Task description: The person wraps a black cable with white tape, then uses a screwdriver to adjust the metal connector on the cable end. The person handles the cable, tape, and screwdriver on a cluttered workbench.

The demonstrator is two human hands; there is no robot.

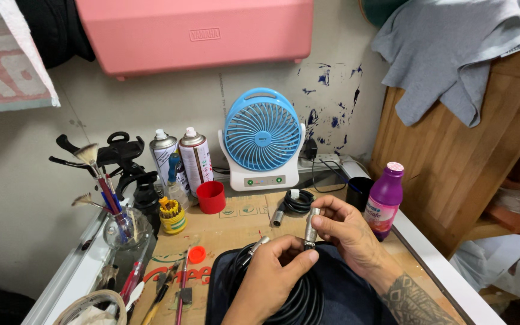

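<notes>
Right hand: the right hand (345, 230) is pinching a silver cable plug (311, 226) between thumb and fingertips, closed around its upper part.
Left hand: the left hand (272, 274) is gripping the black cable (299, 301) just under the plug, fingers curled shut.
Plug axis: it is standing nearly upright, tip leaning slightly away, between both hands.
Nearer hand: both are touching it; the right is holding the metal body.
Coil: it is lying beneath the left hand on the desk (236, 232).
Beyond the hands: a second small coil (296, 201), a red cup (211, 197), a blue fan (262, 139).

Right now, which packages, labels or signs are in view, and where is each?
Two spray cans: silver with printed labels, left of the fan.
Purple bottle: pink cap, pale label, right bench edge.
Pink case: embossed mark, on the wall above.
Banner: red and white, upper left.
</notes>
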